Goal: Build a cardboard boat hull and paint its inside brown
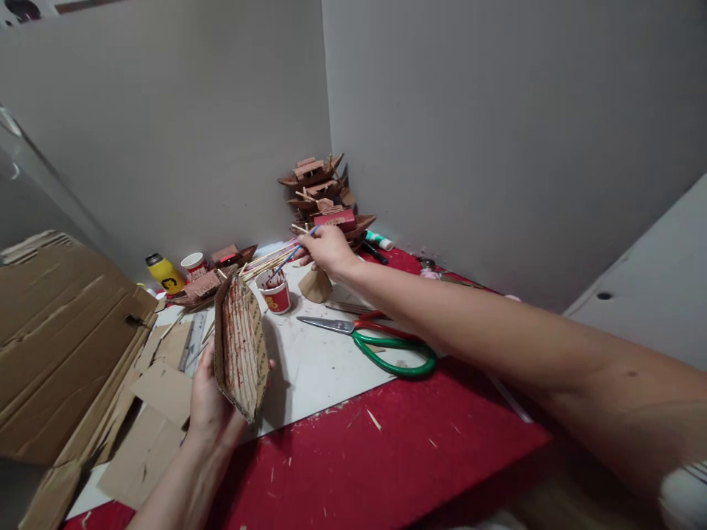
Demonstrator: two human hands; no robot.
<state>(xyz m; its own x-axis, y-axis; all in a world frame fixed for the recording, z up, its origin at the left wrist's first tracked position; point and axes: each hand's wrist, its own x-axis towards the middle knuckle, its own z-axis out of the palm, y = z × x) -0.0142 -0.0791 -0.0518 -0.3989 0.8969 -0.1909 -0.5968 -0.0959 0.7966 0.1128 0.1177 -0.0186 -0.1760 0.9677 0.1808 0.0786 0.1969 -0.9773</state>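
Open room is offered along the near edge of the red table (353, 456). The cardboard boat (240, 346) is cradled by the left hand (205, 401), fingers curled, beside the paper cup (280, 303); the blue stick (286, 259) is pinched by the right hand (330, 250) above it. The white board (320, 368) is crowded by scissors (356, 331) and cardboard pieces (163, 390)

Hands (331, 252) and forearms (442, 313) are bare, with a white, dark-striped sleeve (685, 497) at right.
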